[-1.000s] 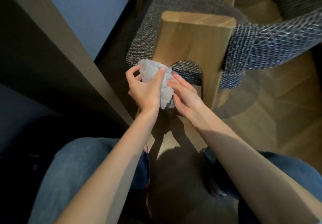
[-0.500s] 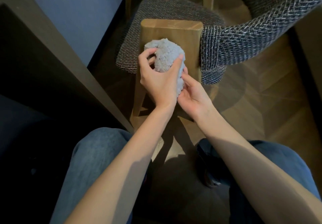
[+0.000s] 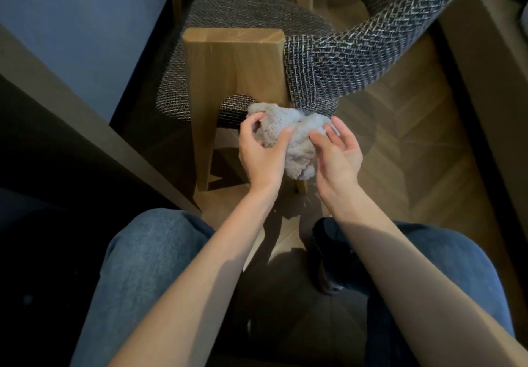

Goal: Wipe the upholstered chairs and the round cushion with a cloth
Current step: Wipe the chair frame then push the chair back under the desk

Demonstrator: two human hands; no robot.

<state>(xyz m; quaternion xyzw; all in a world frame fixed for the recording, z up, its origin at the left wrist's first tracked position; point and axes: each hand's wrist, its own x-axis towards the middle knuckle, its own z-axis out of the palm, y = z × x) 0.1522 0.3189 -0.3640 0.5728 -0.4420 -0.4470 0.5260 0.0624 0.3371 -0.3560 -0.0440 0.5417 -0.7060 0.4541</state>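
Cloth [image 3: 297, 138], grey and fluffy, bunched against the upholstered chair [image 3: 251, 9] seat edge by its wooden leg [image 3: 234, 63]; left grip [image 3: 261, 152] curls round it, right grip [image 3: 338, 156] touches it with relaxed fingers [image 3: 341, 132], holding nothing.

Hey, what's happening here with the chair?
A person is working a fluffy grey cloth at a tweed-covered chair. The left hand grips the bunched cloth, while the right hand touches its other side with fairly straight fingers. The cloth is by the near edge of the seat, beside the wooden leg.
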